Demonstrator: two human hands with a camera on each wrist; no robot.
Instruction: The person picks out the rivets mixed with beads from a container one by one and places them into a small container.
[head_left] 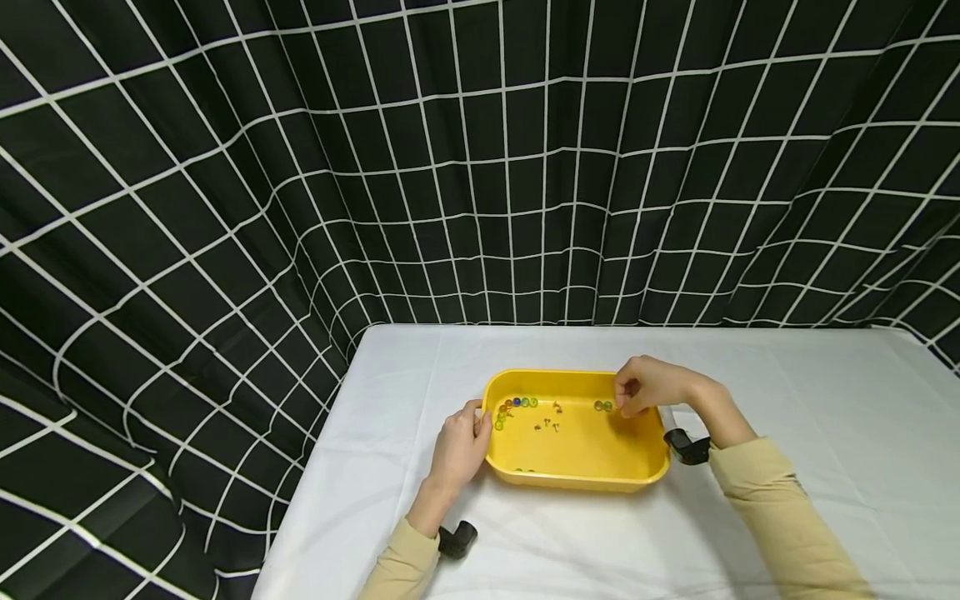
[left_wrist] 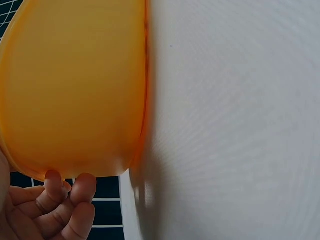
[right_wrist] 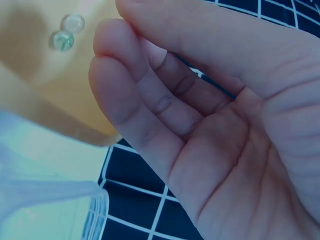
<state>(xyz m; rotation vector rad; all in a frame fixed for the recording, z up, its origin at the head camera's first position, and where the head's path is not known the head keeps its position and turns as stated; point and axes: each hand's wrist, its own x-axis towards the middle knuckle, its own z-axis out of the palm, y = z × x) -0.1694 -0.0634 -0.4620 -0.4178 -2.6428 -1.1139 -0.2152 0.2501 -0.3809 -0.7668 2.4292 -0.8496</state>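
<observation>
A shallow yellow plastic tray [head_left: 592, 479] stands on the white cloth. My left hand [head_left: 459, 446] grips its left rim, thumb over the edge; in the left wrist view the fingers [left_wrist: 82, 190] bend against its outer wall. Over the right end, my right hand [head_left: 651, 385] reaches down with thumb and fingertips together, close beside two glass marbles [head_left: 603, 406]. In the right wrist view a green-streaked marble [right_wrist: 63, 41] touches a clear one [right_wrist: 75, 23]. I cannot tell whether the right fingertips pinch anything. Several coloured marbles [head_left: 517, 402] line the tray's far left corner.
Several tiny brass-coloured, screw-like pieces [head_left: 557, 427] lie mid-tray. Green marbles [head_left: 531, 472] peek above the near rim. A clear plastic container [right_wrist: 95, 210] stands beside the tray's right end. Behind the table [head_left: 795, 375] hangs a black curtain [head_left: 517, 183] with a white grid.
</observation>
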